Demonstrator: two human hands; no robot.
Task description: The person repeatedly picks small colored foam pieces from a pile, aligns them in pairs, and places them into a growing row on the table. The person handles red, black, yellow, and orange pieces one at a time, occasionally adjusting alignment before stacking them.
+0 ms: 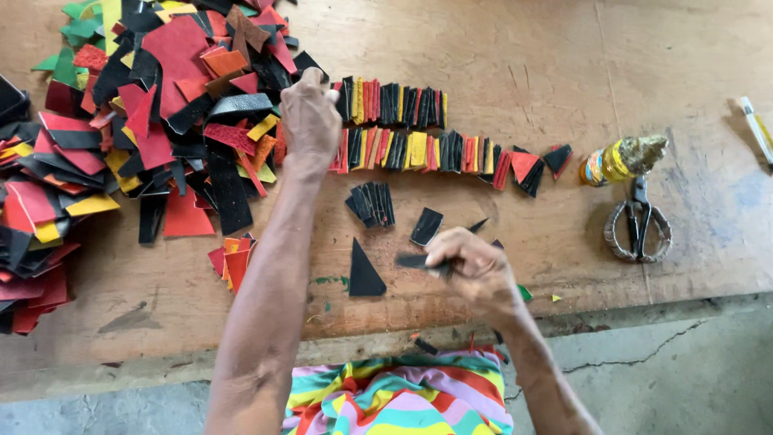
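Note:
My left hand (pixel 310 117) reaches far forward with its fingers closed at the left end of the upper row of leather strips (pixel 394 103), beside the big scrap pile; whether it grips a piece I cannot tell. A second row of black, red and yellow strips (pixel 435 151) lies just behind it toward me. My right hand (pixel 475 266) is near the board's front edge, pinching a small black leather strip (pixel 412 261) that sticks out to the left. A black triangle (pixel 364 274) and a small stack of black strips (pixel 372 203) lie between my arms.
A large heap of red, black, yellow and green leather scraps (pixel 161 89) covers the left of the wooden board (pixel 523 48). Scissors (pixel 638 221) and a small yellow glue bottle (pixel 616 161) lie at the right. A pen-like tool (pixel 757 129) rests far right. Striped cloth (pixel 403 399) covers my lap.

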